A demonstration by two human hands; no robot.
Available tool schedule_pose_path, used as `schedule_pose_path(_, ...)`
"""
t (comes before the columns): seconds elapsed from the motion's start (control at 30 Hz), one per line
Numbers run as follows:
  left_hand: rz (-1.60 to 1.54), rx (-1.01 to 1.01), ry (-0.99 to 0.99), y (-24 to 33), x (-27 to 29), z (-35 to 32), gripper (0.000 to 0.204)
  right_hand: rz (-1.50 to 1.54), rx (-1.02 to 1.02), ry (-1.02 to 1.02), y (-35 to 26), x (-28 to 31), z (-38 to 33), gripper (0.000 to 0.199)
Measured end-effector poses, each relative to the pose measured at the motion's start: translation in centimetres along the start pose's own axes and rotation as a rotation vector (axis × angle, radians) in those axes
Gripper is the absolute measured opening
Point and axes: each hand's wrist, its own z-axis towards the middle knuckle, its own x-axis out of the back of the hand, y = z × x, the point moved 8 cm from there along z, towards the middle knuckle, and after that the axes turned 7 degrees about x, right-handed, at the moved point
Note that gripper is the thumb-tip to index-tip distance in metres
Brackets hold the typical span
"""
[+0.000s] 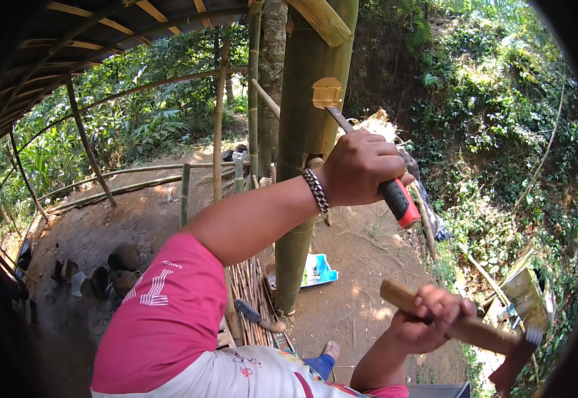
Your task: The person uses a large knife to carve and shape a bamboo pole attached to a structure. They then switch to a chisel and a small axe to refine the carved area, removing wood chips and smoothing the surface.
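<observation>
A: Start big. What's in front of the person?

B: A thick green bamboo post [305, 132] standing upright from the dirt floor [355, 259], under a bamboo roof [103, 40]. High on the post there is a squarish pale notch [327, 93] cut into the wall.

A: And the hands?

B: The left hand [358, 166] is raised, fingers wrapped fully round the red-and-black handle of a chisel [368, 162]; the blade runs up and left with its tip at the notch. The right hand [428, 318] is lower, near the bottom edge, closed tight round the wooden handle of a hammer [468, 328] — the head hangs out to the right, well apart from the chisel.

A: Smaller things?

B: A bundle of thin sticks [249, 298] lies at the foot of the post, a knife [256, 315] across it, a blue-and-white packet [319, 268] just beside the base. A metal bracelet [315, 189] sits on the left wrist.

A: What could go wrong?

B: As I judge it, the hammer has a long way to travel up to the chisel butt, and the left fist sits right at that end — a slightly off swing would land on knuckles. A heavy blow could also run a split along the bamboo's grain past the notch, or skid the tip off the curved wall.
</observation>
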Motion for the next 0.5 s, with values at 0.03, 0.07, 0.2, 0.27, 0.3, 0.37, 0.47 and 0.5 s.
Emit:
schedule_pose_path(0.03, 0.012, -0.014, 0.001, 0.1, 0.0, -0.2, 0.032, 0.096, 0.261, 0.026, -1.7, -0.7, -0.1, 0.011)
schedule_pose_path(0.07, 0.021, -0.002, -0.003, 0.1, -0.2, -0.2, 0.033, 0.106, 0.227, -0.083, 0.8, -1.4, -2.1, 0.008)
schedule_pose_path(0.2, 0.017, -0.014, -0.01, 0.4, -0.3, -0.7, 0.033, -0.261, -0.585, -0.23, 6.5, 0.9, -8.5, 0.017)
schedule_pose_path(0.27, 0.051, -0.025, -0.017, 0.2, -0.1, -1.2, 0.033, -0.005, -0.237, -0.112, 2.8, 0.0, -3.7, 0.018)
schedule_pose_path(0.3, 0.06, -0.049, -0.01, 0.3, -0.2, -0.8, 0.033, 0.187, -0.017, -0.077, 1.0, -0.2, -2.0, 0.018)
schedule_pose_path(0.37, 0.068, -0.056, -0.026, 0.4, -0.4, -0.8, 0.033, 0.036, -0.077, -0.137, 3.9, -0.4, -4.6, 0.019)
schedule_pose_path(0.47, 0.045, -0.05, -0.003, 0.6, -0.6, -1.1, 0.033, -0.253, -0.646, -0.24, 9.5, 1.5, -10.6, 0.021)
schedule_pose_path(0.5, 0.041, -0.056, 0.026, 0.2, -0.5, -0.9, 0.034, -0.263, -0.607, -0.15, 7.6, 1.1, -8.7, 0.016)
